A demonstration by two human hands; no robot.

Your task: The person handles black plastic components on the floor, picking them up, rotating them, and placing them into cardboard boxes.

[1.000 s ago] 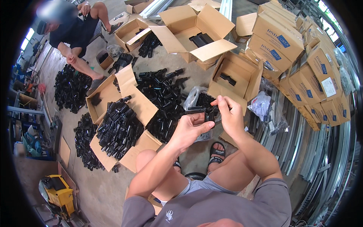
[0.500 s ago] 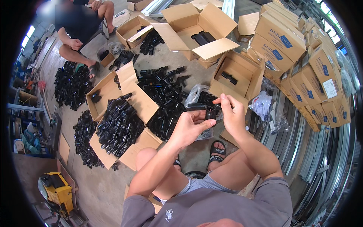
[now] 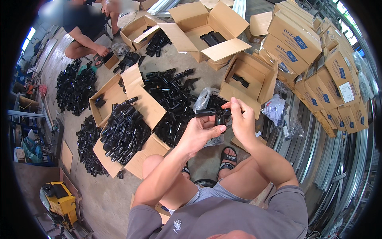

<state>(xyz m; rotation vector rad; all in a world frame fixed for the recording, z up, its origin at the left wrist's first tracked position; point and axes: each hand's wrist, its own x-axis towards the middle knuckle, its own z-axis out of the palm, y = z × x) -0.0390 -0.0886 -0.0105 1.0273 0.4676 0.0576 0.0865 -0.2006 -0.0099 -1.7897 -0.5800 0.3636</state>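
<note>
In front of my knees, my left hand (image 3: 201, 133) is closed around a black bracket-like part (image 3: 205, 112), its thumb along the near side. The part has a long flat arm pointing left and a thicker end at the right. Close to that end, my right hand (image 3: 243, 119) has its thumb and fingertips pinched together; whatever is between them is too small or hidden to tell. Behind both hands, a clear plastic bag (image 3: 203, 98) lies with small black pieces (image 3: 217, 102) in it.
Left of my hands lie a heap of black parts (image 3: 171, 97) and an open carton (image 3: 153, 109) piled with more. Another open carton (image 3: 254, 75) stands ahead right. Stacked cartons (image 3: 294, 42) and metal profiles (image 3: 310, 159) line the right. A co-worker (image 3: 85, 36) sits far left.
The co-worker's arm has reached down to a small carton on the floor. My hands stay nearly in place on the black part, with only a slight shift of my right fingers.
</note>
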